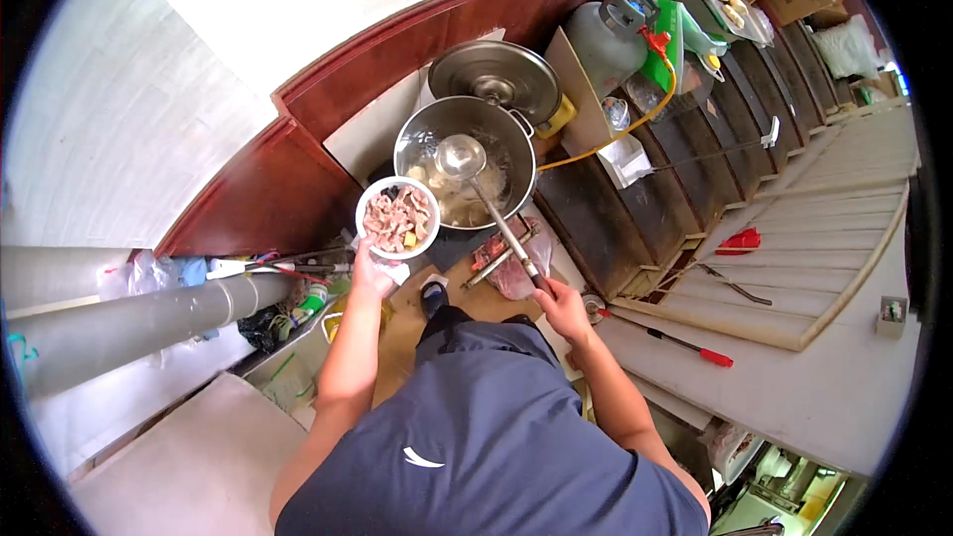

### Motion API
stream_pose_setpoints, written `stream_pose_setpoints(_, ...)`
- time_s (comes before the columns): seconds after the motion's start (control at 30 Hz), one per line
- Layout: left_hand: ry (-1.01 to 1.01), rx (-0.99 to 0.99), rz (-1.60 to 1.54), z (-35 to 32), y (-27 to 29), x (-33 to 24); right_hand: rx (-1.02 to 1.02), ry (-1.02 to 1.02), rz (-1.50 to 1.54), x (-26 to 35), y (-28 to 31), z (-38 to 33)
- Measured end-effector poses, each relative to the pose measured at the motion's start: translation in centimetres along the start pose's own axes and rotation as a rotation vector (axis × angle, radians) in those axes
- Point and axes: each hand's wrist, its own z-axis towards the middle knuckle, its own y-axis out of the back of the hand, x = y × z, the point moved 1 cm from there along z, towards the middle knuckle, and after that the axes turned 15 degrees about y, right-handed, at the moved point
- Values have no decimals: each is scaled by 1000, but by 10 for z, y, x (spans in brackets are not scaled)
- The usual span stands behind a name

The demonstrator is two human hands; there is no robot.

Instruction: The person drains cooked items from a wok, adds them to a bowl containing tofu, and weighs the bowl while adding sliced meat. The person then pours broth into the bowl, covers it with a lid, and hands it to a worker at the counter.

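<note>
Just above the left hand [369,273], gripped by its rim from below, a white bowl [398,217] of pinkish meat pieces sits tipped slightly toward the steel pot [465,161], whose near-left edge it overlaps or touches; which of the two cannot be told from this angle. The left hand is clenched on the bowl. The right hand [562,310] is closed around the dark end of a long-handled metal ladle [461,156], and from that grip the handle runs up and to the left, across the pot's near rim, until the round scoop lies inside the pot over a pale, cloudy broth. Between the two hands, lower than the pot, a wooden cutting board [476,298] carries a slab of raw meat [518,276] and a cleaver [494,250], the meat just left of the ladle's handle. Beyond the pot, away from both grips, a steel lid [495,76] leans by the reddish-brown wall. Well to the upper right of the right hand stands a grey gas cylinder [603,38] with an orange hose [635,119] curving back toward the pot.
</note>
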Motion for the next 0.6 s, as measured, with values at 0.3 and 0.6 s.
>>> stream_pose_setpoints(0.3,81,-24,-30,56,-8,8,3,-195,297,68,41,-72)
stream_pose_setpoints(0.6,97,41,4,54,-40,22,-64,-25,79,84,18,-100)
